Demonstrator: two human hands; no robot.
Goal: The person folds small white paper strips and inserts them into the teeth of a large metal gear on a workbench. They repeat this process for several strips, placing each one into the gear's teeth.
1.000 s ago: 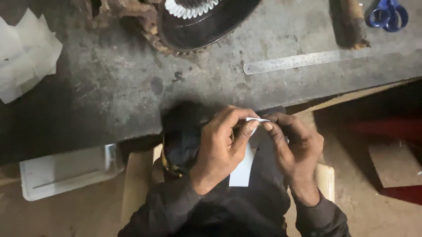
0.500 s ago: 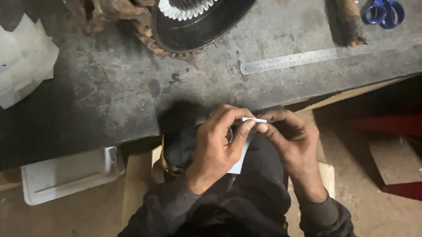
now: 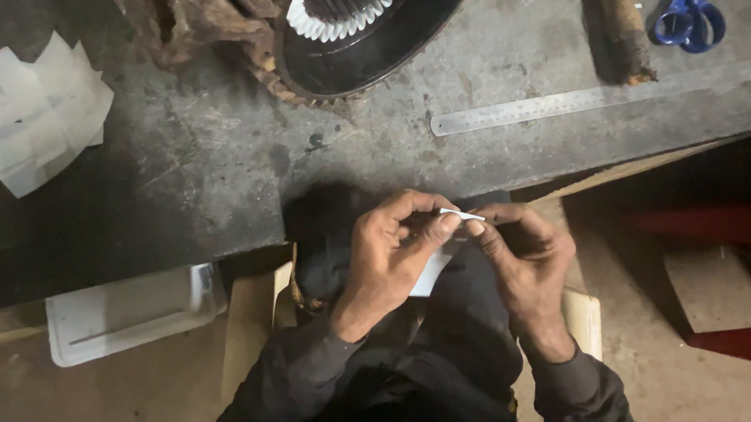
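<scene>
Left hand [image 3: 390, 256] and right hand [image 3: 522, 261] close together above the lap, just past the near edge of the workbench [image 3: 220, 165]; fingers of both hands pinched shut on a small white paper strip [image 3: 459, 215], thumbs and fingertips meeting at its folded top; rest of the strip hanging down between the two hands. Dark sleeves [image 3: 293, 381] below the wrists. On the bench, far to the left, a pile of folded white paper pieces [image 3: 26, 112], well apart from the hands; at the top, a big rusty round motor part [image 3: 318, 22] with white bits tucked between its inner teeth; to the right of it a long metal ruler [image 3: 613, 94] lying slanted; above the ruler a rusty bar [image 3: 621, 34] and blue scissors [image 3: 688, 20] just beside it. Down on the left, under the bench edge, a flat white tray [image 3: 131, 308].
</scene>
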